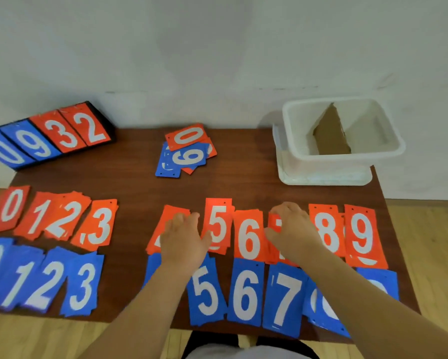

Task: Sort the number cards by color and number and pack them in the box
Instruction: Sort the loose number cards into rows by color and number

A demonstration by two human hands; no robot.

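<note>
Orange rectangular cards [249, 239] with bold white digits lie in a row across the dark wood-grain bench [243, 185] in my head view, in small fanned piles running 0 to 9. A matching row of blue cards [245, 294] lies just nearer me, and small punched holes show along some short edges. The left hand [184, 242] rests flat, fingers relaxed, on the orange pile between the 3 and the 5, covering its digit. The right hand [293, 229] sits on the orange 7 pile with fingers bent down over its far edge; I cannot tell whether it grips a card or only presses. The hands are apart, with the 5 and 6 piles between them. A loose mixed heap [186, 154] lies mid-bench, further back. At the back right stands the box [299, 125], a whitish translucent tub with rounded corners and a brown cardboard divider [331, 138] upright inside. At the back left a tilted scoreboard [49, 136] shows blue 0 9, orange 3 2.
</note>
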